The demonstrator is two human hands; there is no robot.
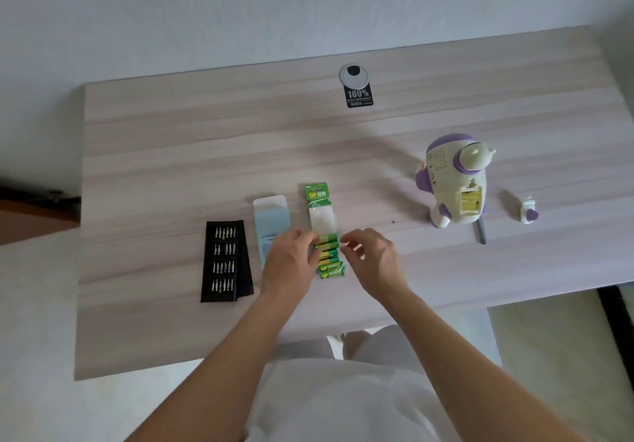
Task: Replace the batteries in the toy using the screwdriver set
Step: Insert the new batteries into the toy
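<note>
Step in hand judged as freeing fresh cells: left hand (291,258) and right hand (372,256) both pinch the battery pack (322,222) toward the counter's (206,153) front edge; the toy (453,180) lies nearer the right edge, compartment open, so next calls for pulling one cell clear.

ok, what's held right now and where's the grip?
Battery pack: left hand pinches its left edge, midway along. Right hand fingertips at its right edge; a grip there cannot be told.

It looks like a plain home or office workroom: a pale wood-grain desk (171,139) with a round cable grommet (354,75) stands against a bare white wall (240,12).
</note>
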